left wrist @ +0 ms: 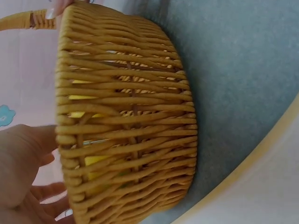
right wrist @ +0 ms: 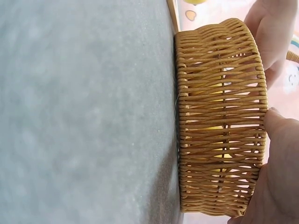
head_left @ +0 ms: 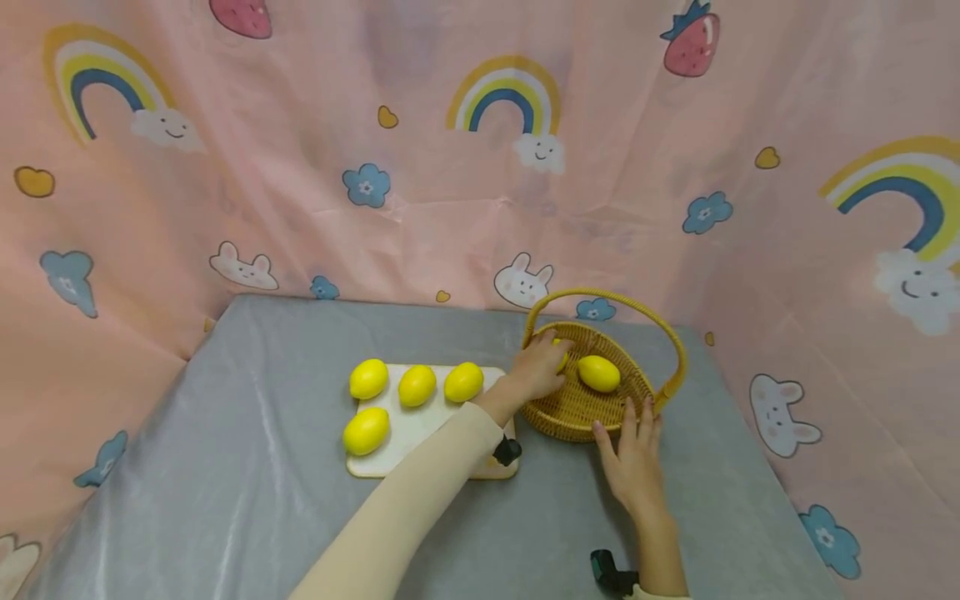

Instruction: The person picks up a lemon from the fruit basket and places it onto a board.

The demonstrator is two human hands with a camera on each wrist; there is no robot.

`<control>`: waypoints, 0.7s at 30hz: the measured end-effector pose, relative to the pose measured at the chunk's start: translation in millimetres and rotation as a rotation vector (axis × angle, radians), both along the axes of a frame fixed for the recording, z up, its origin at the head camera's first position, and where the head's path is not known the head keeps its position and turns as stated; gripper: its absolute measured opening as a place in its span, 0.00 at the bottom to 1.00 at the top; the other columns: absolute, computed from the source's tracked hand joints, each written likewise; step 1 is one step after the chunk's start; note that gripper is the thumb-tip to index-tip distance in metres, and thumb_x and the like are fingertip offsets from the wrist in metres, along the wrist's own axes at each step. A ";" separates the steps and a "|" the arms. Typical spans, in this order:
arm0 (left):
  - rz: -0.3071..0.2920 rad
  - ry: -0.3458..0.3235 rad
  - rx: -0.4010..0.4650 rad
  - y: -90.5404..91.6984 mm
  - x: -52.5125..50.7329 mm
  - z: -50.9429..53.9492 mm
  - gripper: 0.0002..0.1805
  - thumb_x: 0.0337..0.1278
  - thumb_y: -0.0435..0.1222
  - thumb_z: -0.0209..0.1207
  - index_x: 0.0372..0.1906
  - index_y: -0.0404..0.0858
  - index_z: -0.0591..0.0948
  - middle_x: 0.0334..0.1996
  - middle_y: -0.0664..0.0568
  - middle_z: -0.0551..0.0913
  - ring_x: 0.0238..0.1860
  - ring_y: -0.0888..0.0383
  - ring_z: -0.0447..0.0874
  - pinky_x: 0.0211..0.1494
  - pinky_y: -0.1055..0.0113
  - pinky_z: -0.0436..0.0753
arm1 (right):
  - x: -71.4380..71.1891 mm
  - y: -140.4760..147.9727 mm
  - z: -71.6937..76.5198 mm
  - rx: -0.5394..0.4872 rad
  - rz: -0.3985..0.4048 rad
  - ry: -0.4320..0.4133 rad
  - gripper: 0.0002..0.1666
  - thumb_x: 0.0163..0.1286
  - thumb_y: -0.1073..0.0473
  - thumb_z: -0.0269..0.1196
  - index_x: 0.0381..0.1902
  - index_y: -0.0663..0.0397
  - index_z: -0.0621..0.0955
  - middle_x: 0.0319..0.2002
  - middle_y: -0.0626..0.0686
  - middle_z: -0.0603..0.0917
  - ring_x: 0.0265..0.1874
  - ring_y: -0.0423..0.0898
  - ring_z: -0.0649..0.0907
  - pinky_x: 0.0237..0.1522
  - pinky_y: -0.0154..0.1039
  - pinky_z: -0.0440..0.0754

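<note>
A wicker basket (head_left: 570,427) with a tall arched handle stands on the table, right of centre. My left hand (head_left: 536,369) reaches over its left rim and holds a lemon (head_left: 561,354), partly hidden by the fingers. Another lemon (head_left: 599,374) lies in the basket. Resting against the near right rim is my right hand (head_left: 634,458), its fingers fairly straight and spread. The right wrist view shows the right thumb on the rim of the basket (right wrist: 219,121). Through the weave of the basket (left wrist: 126,107), the left wrist view shows patches of yellow.
Left of the basket lies a white board (head_left: 405,454) with a tan edge. Several lemons rest on it, including a front one (head_left: 366,431). My left forearm crosses over the board. A grey cloth (head_left: 247,433) covers the table, and a pink printed curtain (head_left: 420,233) hangs around it.
</note>
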State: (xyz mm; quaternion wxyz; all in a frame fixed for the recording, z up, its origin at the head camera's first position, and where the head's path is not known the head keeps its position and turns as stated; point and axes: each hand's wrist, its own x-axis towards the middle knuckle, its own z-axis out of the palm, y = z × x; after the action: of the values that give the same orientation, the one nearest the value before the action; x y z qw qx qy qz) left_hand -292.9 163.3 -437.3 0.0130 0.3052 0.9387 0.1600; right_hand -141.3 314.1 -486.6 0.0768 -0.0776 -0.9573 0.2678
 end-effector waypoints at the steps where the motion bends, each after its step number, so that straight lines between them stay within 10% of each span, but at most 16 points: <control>1: 0.006 0.008 -0.022 1.7 0.1 -0.5 0.35 0.64 0.42 0.65 0.74 0.47 0.67 0.72 0.45 0.63 0.71 0.50 0.65 0.59 0.55 0.79 | 0.0 -0.1 0.1 0.002 0.001 -0.001 0.48 0.80 0.36 0.42 0.79 0.65 0.43 0.77 0.68 0.30 0.73 0.75 0.37 0.62 0.77 0.52; 10: 0.094 -0.023 -0.080 12.5 -0.3 -11.3 0.46 0.63 0.44 0.65 0.79 0.50 0.53 0.74 0.44 0.58 0.71 0.51 0.64 0.48 0.56 0.83 | 0.3 -0.9 1.6 0.004 0.006 -0.005 0.48 0.80 0.36 0.42 0.79 0.64 0.42 0.77 0.68 0.30 0.73 0.75 0.37 0.62 0.77 0.53; 21: 0.083 0.006 -0.157 20.0 -0.1 -12.9 0.33 0.64 0.44 0.65 0.72 0.50 0.68 0.70 0.47 0.64 0.65 0.49 0.70 0.48 0.58 0.83 | 1.8 -0.4 2.7 -0.005 0.005 0.020 0.48 0.80 0.37 0.44 0.79 0.66 0.44 0.77 0.68 0.31 0.73 0.74 0.37 0.64 0.76 0.51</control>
State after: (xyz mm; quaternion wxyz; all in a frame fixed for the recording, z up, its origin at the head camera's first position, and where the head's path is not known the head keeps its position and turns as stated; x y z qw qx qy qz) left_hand -293.0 183.3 -450.3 0.0272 0.2645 0.9602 0.0854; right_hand -139.5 313.7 -483.9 0.0855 -0.0729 -0.9560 0.2709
